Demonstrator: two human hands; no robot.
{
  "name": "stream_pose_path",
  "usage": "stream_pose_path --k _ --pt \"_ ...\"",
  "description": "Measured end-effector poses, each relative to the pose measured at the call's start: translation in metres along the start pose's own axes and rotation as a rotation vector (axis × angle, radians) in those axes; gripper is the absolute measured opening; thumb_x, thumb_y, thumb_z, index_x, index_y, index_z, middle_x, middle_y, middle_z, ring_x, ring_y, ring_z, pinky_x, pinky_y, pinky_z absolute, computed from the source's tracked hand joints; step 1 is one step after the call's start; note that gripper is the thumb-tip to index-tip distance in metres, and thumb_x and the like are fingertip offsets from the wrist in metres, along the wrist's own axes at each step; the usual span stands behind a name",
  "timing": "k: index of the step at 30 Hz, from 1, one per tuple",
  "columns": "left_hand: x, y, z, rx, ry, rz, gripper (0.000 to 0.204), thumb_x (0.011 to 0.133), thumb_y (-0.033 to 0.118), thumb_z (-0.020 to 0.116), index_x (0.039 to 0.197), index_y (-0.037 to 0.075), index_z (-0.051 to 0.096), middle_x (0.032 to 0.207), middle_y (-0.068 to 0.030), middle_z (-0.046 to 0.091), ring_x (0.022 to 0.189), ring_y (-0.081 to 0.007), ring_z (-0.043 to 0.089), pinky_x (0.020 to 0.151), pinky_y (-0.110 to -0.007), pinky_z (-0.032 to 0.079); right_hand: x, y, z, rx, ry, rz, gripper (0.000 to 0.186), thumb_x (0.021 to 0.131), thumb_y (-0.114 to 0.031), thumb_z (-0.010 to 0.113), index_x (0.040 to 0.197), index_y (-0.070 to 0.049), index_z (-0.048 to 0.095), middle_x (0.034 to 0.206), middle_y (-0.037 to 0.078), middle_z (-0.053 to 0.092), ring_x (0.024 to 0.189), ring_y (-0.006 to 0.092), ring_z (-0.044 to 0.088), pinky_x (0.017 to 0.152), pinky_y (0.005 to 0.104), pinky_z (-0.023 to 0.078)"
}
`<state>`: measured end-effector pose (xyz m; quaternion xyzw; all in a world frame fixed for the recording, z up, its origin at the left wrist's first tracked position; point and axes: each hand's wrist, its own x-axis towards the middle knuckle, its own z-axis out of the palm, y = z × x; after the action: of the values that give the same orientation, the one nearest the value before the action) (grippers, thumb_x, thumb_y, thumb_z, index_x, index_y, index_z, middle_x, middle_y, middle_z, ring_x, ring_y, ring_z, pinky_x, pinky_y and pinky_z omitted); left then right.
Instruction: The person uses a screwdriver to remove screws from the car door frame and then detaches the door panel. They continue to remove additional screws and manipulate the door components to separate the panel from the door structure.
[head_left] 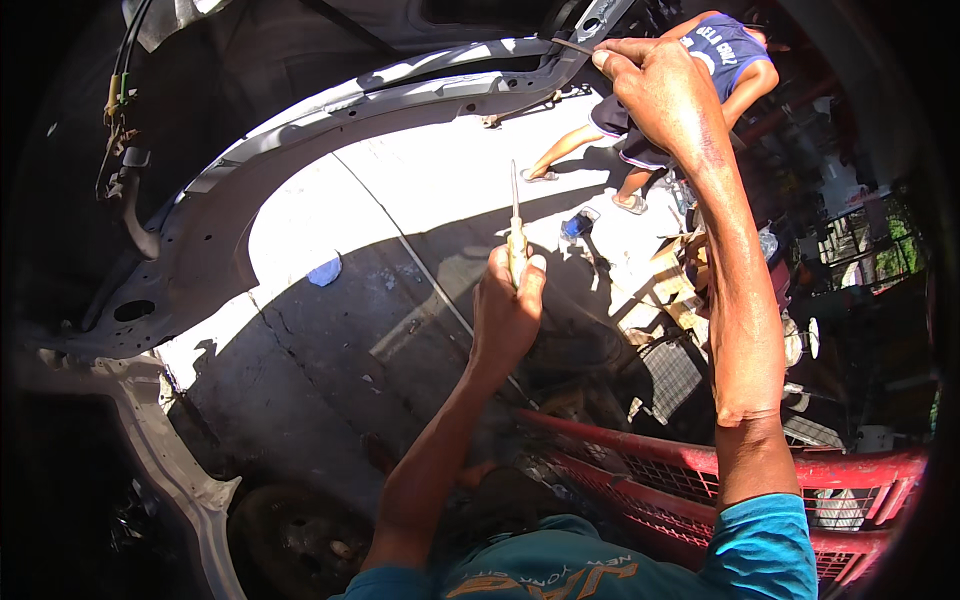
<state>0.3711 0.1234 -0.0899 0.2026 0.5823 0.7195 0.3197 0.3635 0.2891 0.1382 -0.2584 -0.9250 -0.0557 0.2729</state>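
Note:
My left hand (508, 300) is shut around the yellowish handle of a screwdriver (515, 225), its thin shaft pointing up. My right hand (655, 85) is raised to the upper right and pinches a thin dark rod or wire (572, 46) against the end of a grey curved car body panel (330, 125). The panel arcs from the upper right down to the left side of the view. The two hands are apart, the right well above the left.
Another person (700, 60) in a blue sleeveless shirt and sandals stands on the sunlit concrete beyond the panel. A red metal grille (700, 465) lies at lower right, wooden scraps (680, 280) at right, a wheel (300, 540) at lower left, and cables (120, 110) hang at upper left.

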Motion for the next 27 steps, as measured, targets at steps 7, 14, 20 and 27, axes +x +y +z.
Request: stream_pose_path --k 7,14,20,27 --pt "-0.115 -0.186 -0.113 0.311 0.183 -0.278 0.034 0.098 0.032 0.057 0.098 -0.002 0.059 0.073 -0.0107 0.059 0.067 -0.0210 0.059 0.063 -0.040 0.047 0.020 0.014 0.004 -0.008 -0.122 -0.014 0.038 0.097 -0.035 0.067 0.121 -0.006 0.074 0.111 0.016 0.076 0.104 0.0247 0.073 0.093 0.0358 0.054" --pt "-0.172 -0.228 -0.306 0.504 0.468 -0.425 0.037 0.102 0.033 0.049 0.108 -0.001 0.060 0.084 -0.0174 0.062 0.079 -0.0348 0.062 0.073 -0.046 0.046 0.020 0.025 -0.005 0.068 -0.232 0.117 0.041 0.099 -0.034 0.066 0.128 -0.005 0.070 0.112 0.013 0.076 0.110 0.0215 0.069 0.103 0.0367 0.047" --pt "-0.226 -0.192 -0.427 0.916 0.733 -0.187 0.048 0.107 0.040 0.042 0.125 -0.002 0.055 0.100 -0.0210 0.065 0.093 -0.0378 0.064 0.081 -0.046 0.049 0.017 0.005 -0.001 0.097 -0.157 0.084 0.035 0.096 -0.033 0.068 0.121 -0.009 0.075 0.113 0.012 0.076 0.106 0.0215 0.072 0.072 0.0323 0.060" --pt "-0.240 -0.077 -0.399 0.767 0.967 -0.271 0.059 0.109 0.044 0.040 0.140 -0.006 0.045 0.123 -0.0280 0.061 0.110 -0.0394 0.063 0.093 -0.044 0.050 0.005 -0.001 0.000 0.045 -0.103 0.179 0.034 0.095 -0.032 0.069 0.120 -0.010 0.076 0.111 0.013 0.077 0.104 0.0231 0.073 0.094 0.0348 0.053"
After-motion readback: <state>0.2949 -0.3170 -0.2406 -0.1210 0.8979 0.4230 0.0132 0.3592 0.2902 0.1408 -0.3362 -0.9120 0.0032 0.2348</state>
